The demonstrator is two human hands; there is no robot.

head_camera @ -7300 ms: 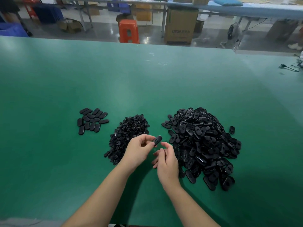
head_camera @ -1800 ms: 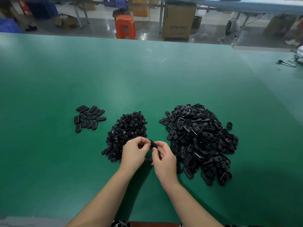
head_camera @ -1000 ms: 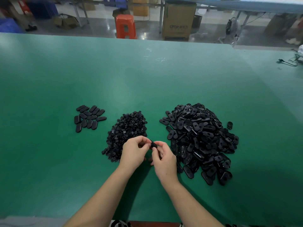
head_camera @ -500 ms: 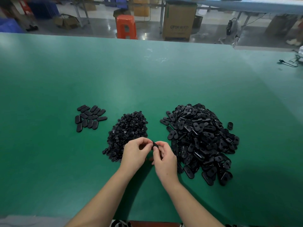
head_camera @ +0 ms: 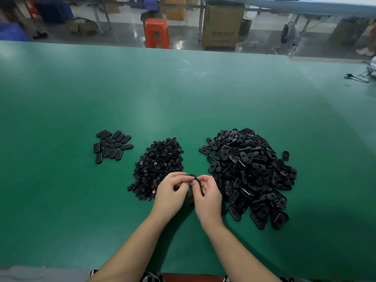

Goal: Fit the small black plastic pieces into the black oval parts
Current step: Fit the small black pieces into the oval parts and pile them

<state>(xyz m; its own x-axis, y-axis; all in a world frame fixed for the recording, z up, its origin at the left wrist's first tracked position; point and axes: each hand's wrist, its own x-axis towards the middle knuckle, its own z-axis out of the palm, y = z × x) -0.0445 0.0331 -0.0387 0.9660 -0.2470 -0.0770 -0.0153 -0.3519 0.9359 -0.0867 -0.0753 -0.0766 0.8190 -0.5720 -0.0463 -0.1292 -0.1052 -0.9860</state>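
Both hands meet just above the green table [head_camera: 183, 98], pinching one black oval part [head_camera: 193, 177] between them. My left hand [head_camera: 173, 193] holds its left end with curled fingers; my right hand [head_camera: 206, 195] pinches its right end with thumb and forefinger. Whether a small piece sits in it is hidden by the fingers. A heap of small black pieces [head_camera: 157, 166] lies just beyond my left hand. The big pile of oval parts [head_camera: 250, 174] spreads to the right of my right hand. A neat group of oval parts [head_camera: 110, 146] lies face down at the far left.
One stray black part [head_camera: 285, 155] lies right of the big pile. A black cable [head_camera: 358, 77] lies at the table's far right edge. Beyond the far edge stand an orange stool [head_camera: 156, 33] and a cardboard box [head_camera: 221, 27].
Both hands have stayed together at the same spot, working the oval part between the fingertips. The piles have not moved.
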